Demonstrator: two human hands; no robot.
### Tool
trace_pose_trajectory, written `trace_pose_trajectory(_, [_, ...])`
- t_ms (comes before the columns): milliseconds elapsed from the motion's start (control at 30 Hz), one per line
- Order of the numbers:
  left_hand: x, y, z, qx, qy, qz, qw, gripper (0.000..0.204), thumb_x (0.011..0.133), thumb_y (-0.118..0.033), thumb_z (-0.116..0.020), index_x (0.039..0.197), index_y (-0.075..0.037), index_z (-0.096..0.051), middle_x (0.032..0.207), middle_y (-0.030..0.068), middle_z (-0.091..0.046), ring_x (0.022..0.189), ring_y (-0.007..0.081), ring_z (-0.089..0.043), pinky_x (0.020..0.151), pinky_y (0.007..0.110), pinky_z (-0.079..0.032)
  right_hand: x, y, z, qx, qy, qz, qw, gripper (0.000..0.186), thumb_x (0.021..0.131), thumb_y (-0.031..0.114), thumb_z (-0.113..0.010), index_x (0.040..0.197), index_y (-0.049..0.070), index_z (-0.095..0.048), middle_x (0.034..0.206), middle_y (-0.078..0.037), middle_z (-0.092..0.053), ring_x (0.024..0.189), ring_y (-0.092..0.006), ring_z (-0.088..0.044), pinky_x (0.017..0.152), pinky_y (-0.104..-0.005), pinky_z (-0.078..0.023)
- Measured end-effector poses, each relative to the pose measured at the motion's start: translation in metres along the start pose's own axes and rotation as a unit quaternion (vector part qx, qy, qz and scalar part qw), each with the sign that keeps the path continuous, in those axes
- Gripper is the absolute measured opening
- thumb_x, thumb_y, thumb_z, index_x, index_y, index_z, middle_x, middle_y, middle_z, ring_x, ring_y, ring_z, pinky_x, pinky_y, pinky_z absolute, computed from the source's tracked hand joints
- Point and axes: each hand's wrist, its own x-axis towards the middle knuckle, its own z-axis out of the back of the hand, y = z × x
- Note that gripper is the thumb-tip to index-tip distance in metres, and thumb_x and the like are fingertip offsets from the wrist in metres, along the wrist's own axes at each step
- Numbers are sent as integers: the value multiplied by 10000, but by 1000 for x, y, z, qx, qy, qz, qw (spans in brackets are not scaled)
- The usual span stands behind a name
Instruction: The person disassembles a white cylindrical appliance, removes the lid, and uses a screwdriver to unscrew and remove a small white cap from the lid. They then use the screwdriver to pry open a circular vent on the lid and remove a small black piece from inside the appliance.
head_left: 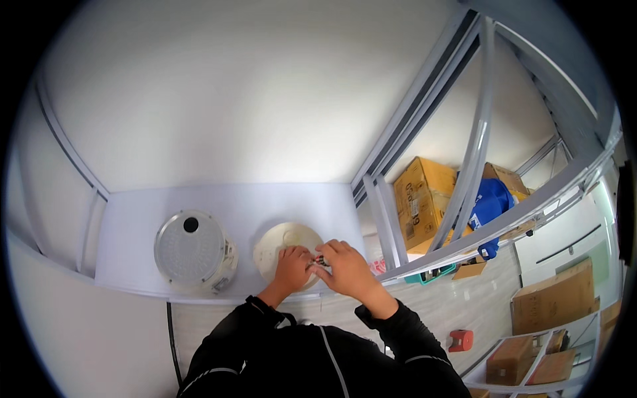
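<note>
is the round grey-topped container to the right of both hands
No, the round grey-topped container stands to the left of both the left hand and the right hand.

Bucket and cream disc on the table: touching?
Apart: the head view shows a strip of pale tabletop between the bucket and the cream disc.

Dark print on yellow carton (pixel 415 204), white lettering on blue fabric (pixel 492 200) (partly hidden), blurred lettering on round lid (pixel 189 251)
</note>
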Motion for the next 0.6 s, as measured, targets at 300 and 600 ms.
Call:
trace_pose_trajectory(300, [4,-4,-9,58,-16,-18,998,173,913,-324,-735,982,-172,-781,1098,24,-699,1128,279,-580,950,498,-382,-7,-13,-2,67,-85,40,993,531,862,76,-764,1375,44,-629,1094,-184,-698,987,-398,-683,890,-464,-576])
trace_pose_trajectory(600, [17,18,-23,70,-13,-71,995,125,899,-319,-743,912,-199,-774,875,20,-686,864,269,-641,773,487,-437,-4,-23,-8,-14,-38,-52,998,400,861,96,-763,1248,60,-667,1157,-176,-680,944,-371,-723,815,-440,-605])
